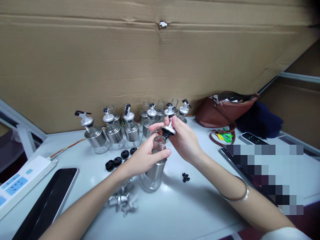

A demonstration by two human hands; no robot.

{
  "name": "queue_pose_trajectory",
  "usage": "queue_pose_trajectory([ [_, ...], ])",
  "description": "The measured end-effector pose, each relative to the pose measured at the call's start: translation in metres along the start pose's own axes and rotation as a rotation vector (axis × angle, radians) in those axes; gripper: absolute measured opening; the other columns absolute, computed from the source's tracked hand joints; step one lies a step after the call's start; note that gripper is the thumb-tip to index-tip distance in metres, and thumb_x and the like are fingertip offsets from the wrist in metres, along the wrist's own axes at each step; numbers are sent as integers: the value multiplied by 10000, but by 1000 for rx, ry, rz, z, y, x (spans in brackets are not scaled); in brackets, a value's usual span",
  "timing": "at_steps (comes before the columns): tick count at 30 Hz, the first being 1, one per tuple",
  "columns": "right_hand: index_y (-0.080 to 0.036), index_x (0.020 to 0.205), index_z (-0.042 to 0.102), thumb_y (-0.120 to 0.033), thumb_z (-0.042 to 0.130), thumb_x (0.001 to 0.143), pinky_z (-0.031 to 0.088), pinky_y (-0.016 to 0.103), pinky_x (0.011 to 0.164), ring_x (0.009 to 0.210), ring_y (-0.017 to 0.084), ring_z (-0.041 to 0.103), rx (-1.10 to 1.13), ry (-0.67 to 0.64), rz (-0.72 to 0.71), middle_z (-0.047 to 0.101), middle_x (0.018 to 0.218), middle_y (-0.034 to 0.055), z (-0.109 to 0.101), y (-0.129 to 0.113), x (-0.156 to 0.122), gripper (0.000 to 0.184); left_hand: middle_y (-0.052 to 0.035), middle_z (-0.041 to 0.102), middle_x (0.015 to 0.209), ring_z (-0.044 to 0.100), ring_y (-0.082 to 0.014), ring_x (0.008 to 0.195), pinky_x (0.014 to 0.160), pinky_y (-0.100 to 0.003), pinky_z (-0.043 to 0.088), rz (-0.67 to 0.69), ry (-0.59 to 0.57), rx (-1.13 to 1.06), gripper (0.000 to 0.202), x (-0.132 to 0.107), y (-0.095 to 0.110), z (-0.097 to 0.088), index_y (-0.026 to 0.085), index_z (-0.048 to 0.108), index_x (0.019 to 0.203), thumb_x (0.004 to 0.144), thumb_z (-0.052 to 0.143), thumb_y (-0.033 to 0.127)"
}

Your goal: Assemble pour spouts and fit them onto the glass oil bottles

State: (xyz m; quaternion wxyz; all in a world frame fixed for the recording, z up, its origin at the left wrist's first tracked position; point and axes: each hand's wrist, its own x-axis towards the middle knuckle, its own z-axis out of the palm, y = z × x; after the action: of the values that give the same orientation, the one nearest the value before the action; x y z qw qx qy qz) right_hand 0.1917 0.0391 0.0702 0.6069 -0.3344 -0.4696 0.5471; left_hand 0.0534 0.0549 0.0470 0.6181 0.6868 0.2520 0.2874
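My left hand (145, 154) is wrapped round the neck of a glass bottle with a steel sleeve (154, 171), which stands on the white table (190, 213). My right hand (183, 140) pinches a silver pourer cap with a black stopper (168, 130) and holds it tilted at the bottle's mouth. Loose silver pourer caps (123, 200) lie just below my left forearm. Black rubber stoppers (117, 161) sit to the left of the bottle, and a small black piece (185, 177) lies to its right.
Several capped bottles (113, 128) line the cardboard wall (125, 60) behind. A power strip (20, 181) and a dark phone (53, 193) lie at left. A brown bag (225, 108), dark cloth (260, 120) and a remote (251, 137) sit at right.
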Motion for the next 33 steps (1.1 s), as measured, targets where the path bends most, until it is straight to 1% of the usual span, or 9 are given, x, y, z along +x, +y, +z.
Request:
queue_pose_trajectory([
  [2,-231,766,423,-584,549,843,474,305,643,785,195,649,-28,-30,-11,712,862,34,0,1,4,383,-11,520,910,560,-162,835,801,-362,478,24,26,-3,399,0,-3,2,210,408,1198,847,583,286],
  [5,-231,779,441,-612,526,846,461,294,623,750,186,617,-102,-60,-21,649,777,6,-3,7,9,396,-52,493,1132,597,-145,828,792,-364,516,70,139,-8,486,0,-7,7,252,296,1238,846,585,242],
  [8,-231,787,465,-627,535,834,441,284,610,716,172,565,-167,-103,-26,581,758,-2,-7,10,11,405,-75,378,1328,612,-147,912,822,-371,542,153,252,-16,479,0,-10,13,274,259,1143,826,610,197],
  [15,-220,773,461,-579,535,861,430,315,805,854,173,560,-201,-200,-79,582,866,20,-10,3,11,377,-67,296,1314,610,-59,741,726,-319,560,226,351,-29,439,2,-15,19,261,251,972,792,644,187],
  [19,-203,789,512,-572,497,886,415,320,854,889,173,552,-323,-188,-170,592,905,34,-12,2,11,382,-43,309,1231,584,-30,696,702,-276,540,201,319,42,422,1,-13,16,258,248,977,799,624,188],
  [24,-199,818,569,-584,510,875,449,278,722,776,156,527,-464,-150,-222,565,816,12,-13,-2,8,394,-61,291,1367,539,-5,628,631,-234,531,286,222,38,449,1,-7,13,301,267,1083,822,601,154],
  [27,-201,815,563,-612,511,859,456,257,617,717,148,527,-468,-143,-186,551,789,10,-14,2,8,417,-74,318,1337,598,-48,695,665,-270,561,232,193,-20,447,1,-9,14,298,262,1085,823,598,163],
  [30,-217,857,530,-604,476,882,356,217,398,533,107,474,-473,-217,-55,492,720,-15,-17,12,8,392,-68,363,1262,643,-70,707,686,-296,584,118,165,-142,377,1,-17,17,263,251,1002,838,584,198],
  [33,-223,822,498,-623,482,868,243,208,311,423,81,384,-459,-250,39,434,643,-42,-20,20,7,402,-63,392,1209,647,-57,680,685,-282,588,65,177,-220,353,1,-24,21,244,224,918,852,570,220],
])
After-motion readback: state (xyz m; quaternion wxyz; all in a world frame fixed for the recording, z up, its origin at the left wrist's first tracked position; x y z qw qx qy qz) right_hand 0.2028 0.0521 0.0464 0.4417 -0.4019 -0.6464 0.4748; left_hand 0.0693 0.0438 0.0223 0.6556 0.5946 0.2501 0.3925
